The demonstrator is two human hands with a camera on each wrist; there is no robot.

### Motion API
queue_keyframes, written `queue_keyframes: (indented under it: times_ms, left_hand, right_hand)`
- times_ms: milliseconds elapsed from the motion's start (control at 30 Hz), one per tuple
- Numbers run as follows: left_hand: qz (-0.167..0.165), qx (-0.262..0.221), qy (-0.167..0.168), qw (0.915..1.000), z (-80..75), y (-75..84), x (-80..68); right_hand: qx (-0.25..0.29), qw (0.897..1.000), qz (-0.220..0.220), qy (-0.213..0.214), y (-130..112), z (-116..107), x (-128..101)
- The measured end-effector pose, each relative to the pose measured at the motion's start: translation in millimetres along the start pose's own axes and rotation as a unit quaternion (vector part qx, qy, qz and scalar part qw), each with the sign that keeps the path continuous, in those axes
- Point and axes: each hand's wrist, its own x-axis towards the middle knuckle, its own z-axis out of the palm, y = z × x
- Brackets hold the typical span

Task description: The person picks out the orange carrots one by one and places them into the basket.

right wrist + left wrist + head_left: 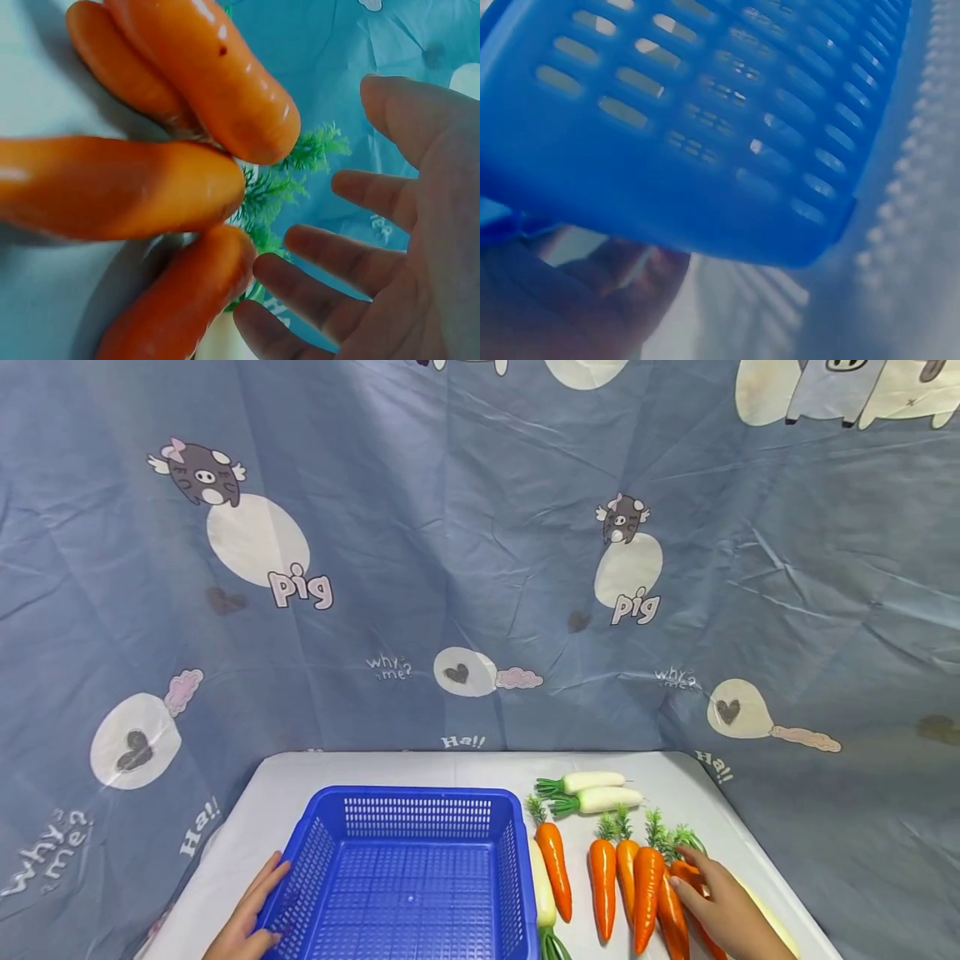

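My left hand (247, 920) is at the left rim of a blue plastic basket (330, 796), thumb and fingers about the rim. In the left wrist view its slotted wall (727, 195) fills most of the picture, with fingers partly hidden at the rim. My right hand (723, 906) hovers over the rightmost orange carrot (708, 935), its fingers spread and nothing in them. In the right wrist view, fingertips come close to a reddish carrot (184, 300) and the green leafy tops (262, 199). Several carrots lie side by side, tops pointing away.
Two white radishes (600, 799) lie at the back of the white table (465, 768). Another radish (542, 889) and a carrot (553, 868) lie along the basket's right side. Part of a pale vegetable (772, 918) shows beyond my right hand. A blue patterned curtain (480, 568) hangs behind.
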Motion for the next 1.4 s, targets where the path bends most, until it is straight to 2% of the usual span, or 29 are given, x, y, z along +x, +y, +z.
queue_keyframes:
  times_ms: [167, 267, 333, 533, 633, 700, 767, 867, 933, 1067, 1200, 1367, 1400]
  left_hand:
    - [0.056, -0.054, -0.028, 0.9966, -1.7, -9.8, -3.0]
    - [0.074, -0.085, -0.047, 0.9925, -3.5, -12.9, -3.3]
    - [0.077, -0.099, -0.056, 0.9905, -4.7, -14.1, -3.9]
    - [0.049, -0.145, -0.071, 0.9857, -6.6, -15.6, -5.9]
    - [0.063, -0.154, -0.069, 0.9836, -6.3, -17.5, -6.1]
    - [0.088, -0.146, -0.064, 0.9833, -5.7, -19.3, -5.9]
    - [0.087, -0.164, -0.071, 0.9801, -5.8, -20.8, -6.1]
    - [0.068, -0.184, -0.084, 0.977, -6.5, -22.9, -6.4]
    - [0.038, -0.203, -0.094, 0.9739, -7.4, -23.3, -7.1]
    - [0.055, -0.205, -0.096, 0.9725, -7.2, -24.7, -5.2]
    - [0.067, -0.232, -0.109, 0.9642, -7.1, -26.0, -3.2]
    - [0.077, -0.25, -0.126, 0.9568, -9.3, -27.3, -2.6]
    - [0.075, -0.263, -0.13, 0.953, -9.9, -27.6, -2.6]
  right_hand:
    - [-0.03, 0.999, 0.019, 0.0, 7, -2, 0]
    - [-0.042, 0.998, 0.034, -0.009, 11, -2, 1]
    - [-0.043, 0.998, 0.04, -0.015, 14, -1, 2]
    - [-0.042, 0.997, 0.057, -0.017, 20, 2, 3]
    - [-0.041, 0.997, 0.07, -0.019, 23, 3, 4]
    - [-0.032, 0.996, 0.08, -0.023, 26, 6, 5]
    - [-0.019, 0.995, 0.09, -0.029, 30, 8, 4]
    - [0.003, 0.996, 0.09, -0.028, 36, 11, 4]
    - [0.016, 0.996, 0.085, -0.028, 39, 12, 4]
    - [0.028, 0.996, 0.076, -0.024, 43, 12, 2]
    - [0.018, 0.997, 0.07, -0.02, 50, 15, 4]
    - [0.028, 0.995, 0.09, -0.027, 58, 17, 7]
    - [0.032, 0.995, 0.094, -0.028, 58, 17, 7]
